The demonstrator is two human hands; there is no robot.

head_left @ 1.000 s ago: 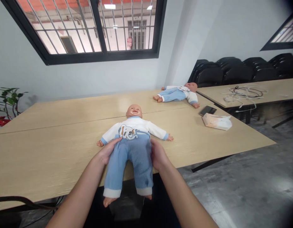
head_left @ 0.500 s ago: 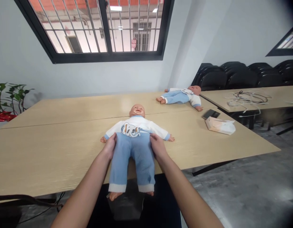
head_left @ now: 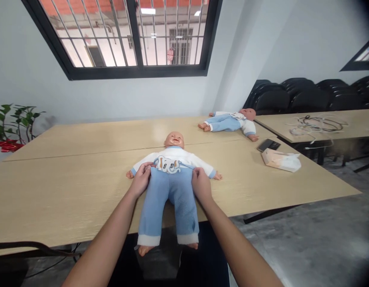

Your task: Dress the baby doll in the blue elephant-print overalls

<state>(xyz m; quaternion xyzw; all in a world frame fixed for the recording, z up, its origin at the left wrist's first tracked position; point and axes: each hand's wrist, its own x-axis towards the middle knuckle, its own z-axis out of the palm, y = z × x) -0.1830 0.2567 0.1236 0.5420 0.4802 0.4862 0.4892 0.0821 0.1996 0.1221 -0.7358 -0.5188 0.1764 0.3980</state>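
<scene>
A baby doll (head_left: 171,167) in a white elephant shirt lies on its back on the wooden table (head_left: 67,187), its legs hanging over the near edge. It wears blue trousers (head_left: 169,203). My left hand (head_left: 140,180) pinches the trousers' waistband at the doll's left-side hip in view. On the other hip my right hand (head_left: 200,183) grips the same waistband. Both hands sit just below the shirt hem.
A second doll (head_left: 230,121) in matching clothes lies at the table's far right. Near it are a dark phone (head_left: 268,144) and a tissue pack (head_left: 280,160). Cables (head_left: 314,123) lie on a neighbouring table, with black chairs (head_left: 292,97) behind. A plant (head_left: 10,127) stands at the left.
Both hands have slid up from the doll's thighs to its waist, taking the waistband up toward the shirt. The view has shifted slightly.
</scene>
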